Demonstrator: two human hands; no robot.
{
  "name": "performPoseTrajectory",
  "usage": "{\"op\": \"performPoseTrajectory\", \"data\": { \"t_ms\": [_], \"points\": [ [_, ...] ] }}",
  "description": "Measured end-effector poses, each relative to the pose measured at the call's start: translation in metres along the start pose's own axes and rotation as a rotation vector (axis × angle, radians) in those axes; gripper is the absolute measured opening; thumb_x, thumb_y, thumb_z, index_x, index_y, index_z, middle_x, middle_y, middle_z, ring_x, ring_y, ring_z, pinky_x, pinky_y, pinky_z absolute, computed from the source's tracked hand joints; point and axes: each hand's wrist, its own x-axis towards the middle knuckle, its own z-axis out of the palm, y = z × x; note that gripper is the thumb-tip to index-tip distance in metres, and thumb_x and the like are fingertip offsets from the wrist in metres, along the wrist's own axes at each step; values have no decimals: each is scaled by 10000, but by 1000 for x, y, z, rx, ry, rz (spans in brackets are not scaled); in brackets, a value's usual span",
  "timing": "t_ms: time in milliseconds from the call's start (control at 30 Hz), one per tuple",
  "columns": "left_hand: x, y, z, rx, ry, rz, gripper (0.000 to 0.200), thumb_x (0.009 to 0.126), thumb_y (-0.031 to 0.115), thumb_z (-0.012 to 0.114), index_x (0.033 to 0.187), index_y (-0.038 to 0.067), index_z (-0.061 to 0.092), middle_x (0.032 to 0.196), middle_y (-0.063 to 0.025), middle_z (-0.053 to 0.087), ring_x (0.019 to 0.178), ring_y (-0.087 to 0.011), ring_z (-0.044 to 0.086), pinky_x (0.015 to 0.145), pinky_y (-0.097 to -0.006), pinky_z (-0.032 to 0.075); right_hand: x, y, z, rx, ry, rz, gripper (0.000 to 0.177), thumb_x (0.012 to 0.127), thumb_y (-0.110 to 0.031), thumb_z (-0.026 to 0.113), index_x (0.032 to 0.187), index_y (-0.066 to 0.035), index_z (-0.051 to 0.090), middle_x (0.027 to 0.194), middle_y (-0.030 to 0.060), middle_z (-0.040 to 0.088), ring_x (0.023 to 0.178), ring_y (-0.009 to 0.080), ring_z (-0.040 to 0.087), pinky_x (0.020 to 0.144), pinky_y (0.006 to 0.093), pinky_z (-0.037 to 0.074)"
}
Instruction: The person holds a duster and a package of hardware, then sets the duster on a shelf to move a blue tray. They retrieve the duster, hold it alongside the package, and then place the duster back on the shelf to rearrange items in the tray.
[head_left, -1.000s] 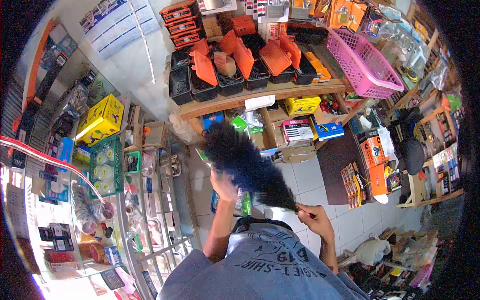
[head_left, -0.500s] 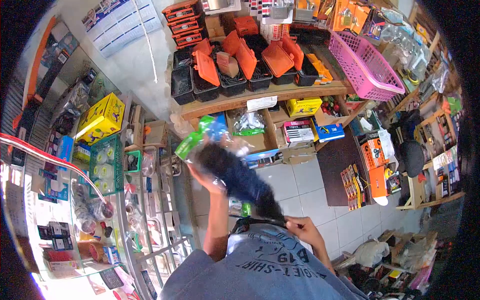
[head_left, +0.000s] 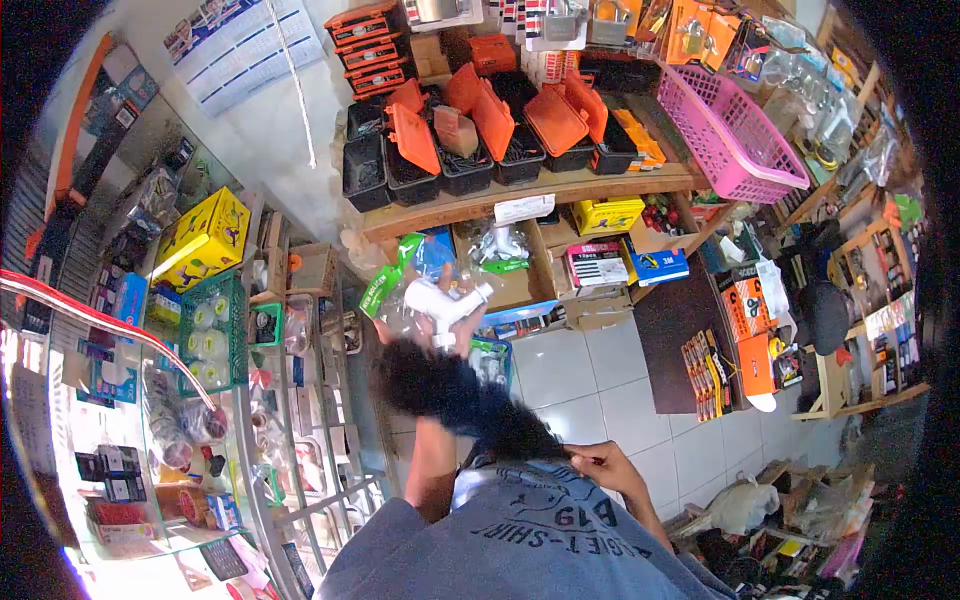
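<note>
My left hand (head_left: 464, 334) is raised at centre, closed on a clear plastic package with a green header (head_left: 392, 276). Inside shows a white plastic faucet (head_left: 438, 302). A dark, fluffy duster (head_left: 455, 392) lies across the view just below the package and hides much of my left hand and wrist. My right hand (head_left: 608, 467) is closed at the duster's near end, close to my shirt. A cardboard box (head_left: 530, 270) behind the package holds a similar packet with white parts (head_left: 500, 245).
Black bins with orange lids (head_left: 412, 138) line the wooden shelf (head_left: 540, 188). A pink basket (head_left: 735, 140) stands at its right end. Glass display shelving (head_left: 270, 450) runs along my left, with a yellow box (head_left: 203, 237) on it. White floor tiles (head_left: 590, 380) show ahead.
The duster has swung down and left, off the package, so the white faucet now shows. My left hand still holds the package, and my right hand stays near my shirt.
</note>
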Motion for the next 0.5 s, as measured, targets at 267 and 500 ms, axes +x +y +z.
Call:
{"op": "performPoseTrajectory", "data": {
  "t_ms": [267, 500],
  "points": [
    [-2, 2, -12, -46, -35, -54, 908, 747, 721, 491, 1436, 164, 294, 1472, -181, 289, 1353, -397, 242, 1046, -641, 223, -2, -4, -13, 27, 109, -51, 356, 904, -221, 622, 1157, 30, 612, 690, -7, 575, 602, 65, 474, 540, 235, 402],
    [-9, -1, -39, 80, 170, 27, 898, 745, 714, 514, 1401, 128, 337, 1425, -187, 356, 1293, -358, 359, 1060, -557, 279, -1, -14, -20, 36, 94, -35, 346, 898, -243, 630, 1157, -14, 629, 671, -61, 521, 615, 38, 435, 554, 211, 383]
  ]
}}
